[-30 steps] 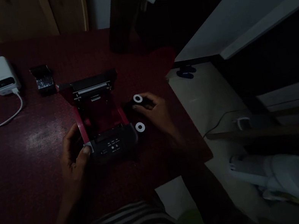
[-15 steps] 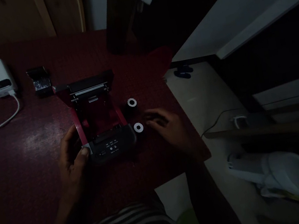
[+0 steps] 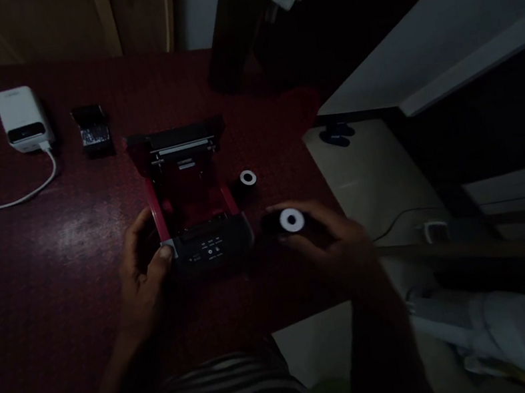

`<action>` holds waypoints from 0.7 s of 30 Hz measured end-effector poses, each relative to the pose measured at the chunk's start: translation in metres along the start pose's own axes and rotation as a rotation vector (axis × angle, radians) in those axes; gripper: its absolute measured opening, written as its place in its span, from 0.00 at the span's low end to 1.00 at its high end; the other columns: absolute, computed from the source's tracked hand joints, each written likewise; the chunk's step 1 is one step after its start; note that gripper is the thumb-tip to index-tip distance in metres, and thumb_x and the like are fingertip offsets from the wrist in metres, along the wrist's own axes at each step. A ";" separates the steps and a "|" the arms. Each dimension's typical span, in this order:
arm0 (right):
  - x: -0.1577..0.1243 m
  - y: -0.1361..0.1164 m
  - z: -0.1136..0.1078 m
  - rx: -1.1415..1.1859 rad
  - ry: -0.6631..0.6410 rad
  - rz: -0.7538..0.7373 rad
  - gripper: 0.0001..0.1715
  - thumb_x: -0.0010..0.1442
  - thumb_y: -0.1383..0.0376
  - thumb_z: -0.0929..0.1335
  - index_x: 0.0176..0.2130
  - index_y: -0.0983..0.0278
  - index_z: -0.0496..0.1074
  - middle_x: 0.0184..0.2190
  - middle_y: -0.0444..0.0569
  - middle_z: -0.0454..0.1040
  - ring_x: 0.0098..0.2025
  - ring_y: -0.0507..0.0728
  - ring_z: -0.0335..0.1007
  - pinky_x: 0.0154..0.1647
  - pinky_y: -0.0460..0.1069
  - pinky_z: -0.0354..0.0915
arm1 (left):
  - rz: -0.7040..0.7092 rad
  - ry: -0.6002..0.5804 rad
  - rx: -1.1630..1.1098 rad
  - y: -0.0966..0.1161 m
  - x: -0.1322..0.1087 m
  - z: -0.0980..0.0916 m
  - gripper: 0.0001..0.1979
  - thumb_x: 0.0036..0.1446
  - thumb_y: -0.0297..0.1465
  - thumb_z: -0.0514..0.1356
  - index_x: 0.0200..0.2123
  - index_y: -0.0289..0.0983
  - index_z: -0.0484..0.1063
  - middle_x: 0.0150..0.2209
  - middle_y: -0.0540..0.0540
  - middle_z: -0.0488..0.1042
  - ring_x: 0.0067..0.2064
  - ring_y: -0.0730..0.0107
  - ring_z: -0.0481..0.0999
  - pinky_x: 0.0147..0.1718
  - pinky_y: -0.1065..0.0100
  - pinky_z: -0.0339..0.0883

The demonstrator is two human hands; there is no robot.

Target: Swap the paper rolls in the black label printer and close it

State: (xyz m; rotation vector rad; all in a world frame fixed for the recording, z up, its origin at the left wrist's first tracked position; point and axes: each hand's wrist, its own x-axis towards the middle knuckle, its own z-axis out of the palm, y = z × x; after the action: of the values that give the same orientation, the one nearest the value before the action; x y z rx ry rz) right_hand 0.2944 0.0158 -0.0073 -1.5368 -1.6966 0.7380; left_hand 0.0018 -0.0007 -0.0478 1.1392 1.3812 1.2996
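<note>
A small red and black label printer (image 3: 206,240) stands on the dark red table with its lid raised and its bay showing bare. My left hand (image 3: 145,264) grips its front left corner, thumb on top and fingers around the side. To the right of the printer, my right hand (image 3: 327,232) is closed around a small paper roll (image 3: 292,220), whose white ring-shaped end faces up. Beyond it, a second roll (image 3: 248,178) stands beside the printer's right wall. The dim light hides the rolls' dark sides.
A white power bank (image 3: 22,117) with a white cable (image 3: 14,201) sits at the back left. Near it lies a black open case-like object (image 3: 93,130). A tall dark bottle (image 3: 237,25) stands at the back. Blue slippers (image 3: 336,135) rest on the floor right of the table.
My right hand has closed on the nearer roll and lifted it to the right, away from the printer. My left hand keeps its hold on the printer. The view has shifted.
</note>
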 end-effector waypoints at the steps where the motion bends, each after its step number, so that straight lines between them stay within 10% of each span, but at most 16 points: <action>1: 0.005 -0.013 -0.008 -0.058 -0.019 -0.089 0.23 0.67 0.66 0.74 0.59 0.52 0.85 0.55 0.47 0.90 0.56 0.65 0.88 0.61 0.63 0.81 | 0.000 0.000 -0.003 0.000 0.000 0.000 0.28 0.75 0.46 0.68 0.73 0.49 0.76 0.74 0.42 0.78 0.76 0.43 0.77 0.71 0.47 0.77; 7: 0.062 -0.076 0.023 -0.409 -0.303 -0.539 0.21 0.74 0.73 0.70 0.62 0.60 0.82 0.55 0.55 0.89 0.56 0.68 0.84 0.62 0.64 0.78 | -0.039 -0.026 -0.030 0.000 -0.002 -0.002 0.30 0.76 0.46 0.68 0.76 0.47 0.73 0.76 0.41 0.75 0.76 0.45 0.77 0.72 0.49 0.74; 12: 0.092 -0.107 0.071 -0.810 -0.583 -0.406 0.21 0.79 0.78 0.64 0.57 0.67 0.84 0.51 0.62 0.90 0.57 0.68 0.83 0.57 0.59 0.75 | -0.003 -0.050 -0.028 -0.001 -0.002 -0.004 0.30 0.76 0.46 0.68 0.76 0.48 0.74 0.75 0.42 0.76 0.76 0.45 0.76 0.73 0.48 0.74; 21: 0.112 -0.119 0.084 -0.918 -0.732 -0.223 0.24 0.79 0.76 0.65 0.62 0.62 0.85 0.53 0.61 0.91 0.53 0.68 0.89 0.44 0.55 0.73 | -0.044 -0.059 -0.032 0.002 -0.003 -0.003 0.31 0.76 0.46 0.68 0.77 0.49 0.73 0.76 0.42 0.74 0.77 0.44 0.73 0.75 0.47 0.70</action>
State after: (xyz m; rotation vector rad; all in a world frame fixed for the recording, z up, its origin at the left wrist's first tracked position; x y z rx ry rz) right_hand 0.1537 0.1165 0.0545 -1.6825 -2.9898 0.4204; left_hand -0.0008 -0.0039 -0.0457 1.1104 1.3310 1.2431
